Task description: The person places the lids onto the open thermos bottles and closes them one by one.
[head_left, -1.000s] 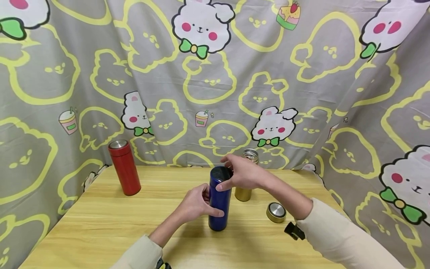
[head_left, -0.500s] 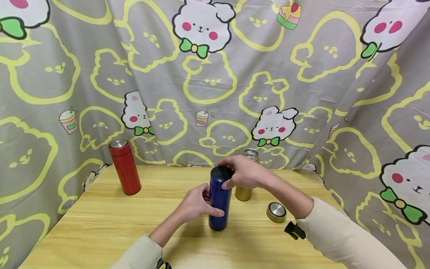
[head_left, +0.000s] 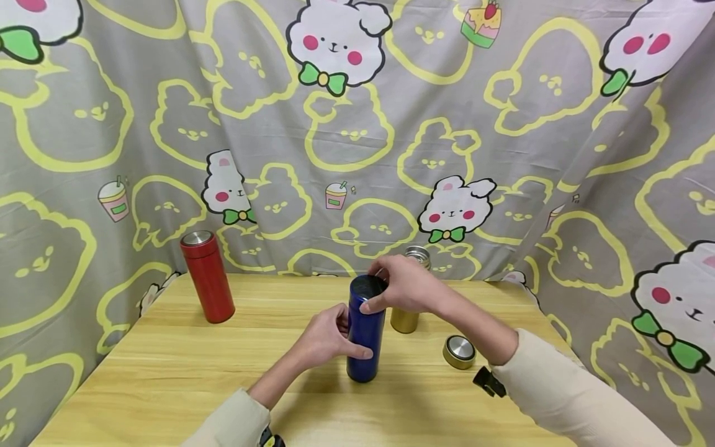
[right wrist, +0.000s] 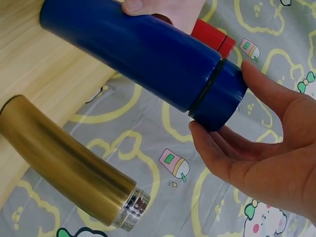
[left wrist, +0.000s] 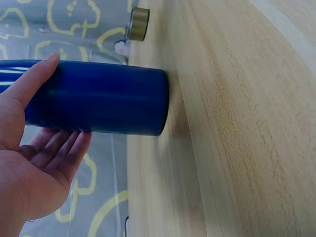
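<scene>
Upright on the table stands a blue thermos (head_left: 364,347). My left hand (head_left: 324,338) grips its body, thumb across the near side and fingers behind. At the top, my right hand (head_left: 408,285) holds the thermos's blue lid (right wrist: 222,96) between thumb and fingers. A dark groove shows between lid and body in the right wrist view. Behind the right hand a gold thermos (head_left: 404,321) stands uncapped, its bare metal neck (right wrist: 132,210) showing. The gold lid (head_left: 459,352) lies on the table to the right, its silver top facing up.
A red thermos (head_left: 209,282) with its lid on stands at the back left of the wooden table (head_left: 184,379). A patterned grey curtain (head_left: 268,136) hangs behind the table and along its sides.
My right thumb and fingers have shifted round the blue lid, one way and then back. The left hand and the thermos bodies stay in place.
</scene>
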A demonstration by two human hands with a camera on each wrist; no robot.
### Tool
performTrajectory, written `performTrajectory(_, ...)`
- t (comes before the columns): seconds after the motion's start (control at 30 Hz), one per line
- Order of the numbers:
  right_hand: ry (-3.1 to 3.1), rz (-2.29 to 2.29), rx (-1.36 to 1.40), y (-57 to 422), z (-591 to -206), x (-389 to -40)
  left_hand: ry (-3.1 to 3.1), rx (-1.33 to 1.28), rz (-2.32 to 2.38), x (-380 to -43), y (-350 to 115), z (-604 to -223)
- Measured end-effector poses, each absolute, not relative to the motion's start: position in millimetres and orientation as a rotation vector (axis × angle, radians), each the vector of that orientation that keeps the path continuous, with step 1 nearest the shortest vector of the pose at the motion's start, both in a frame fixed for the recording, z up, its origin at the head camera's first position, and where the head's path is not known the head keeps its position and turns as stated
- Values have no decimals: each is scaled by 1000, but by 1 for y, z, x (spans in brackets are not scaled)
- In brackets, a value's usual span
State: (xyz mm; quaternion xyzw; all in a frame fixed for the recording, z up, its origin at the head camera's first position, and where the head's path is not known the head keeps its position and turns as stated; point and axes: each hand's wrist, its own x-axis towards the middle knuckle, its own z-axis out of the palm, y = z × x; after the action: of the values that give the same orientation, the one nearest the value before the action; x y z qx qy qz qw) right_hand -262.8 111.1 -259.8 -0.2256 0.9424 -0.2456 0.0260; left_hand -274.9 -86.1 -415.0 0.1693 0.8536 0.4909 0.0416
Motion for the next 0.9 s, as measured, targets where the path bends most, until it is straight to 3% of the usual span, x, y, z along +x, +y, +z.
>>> performTrajectory(0.3,3025,-694,-587,106,-265,-263,2624,500,1488,-275,-86,-414)
performTrajectory(0.9,2786,-816,-723,112,-258,-260,2626,494,1488,-275,-85,-415)
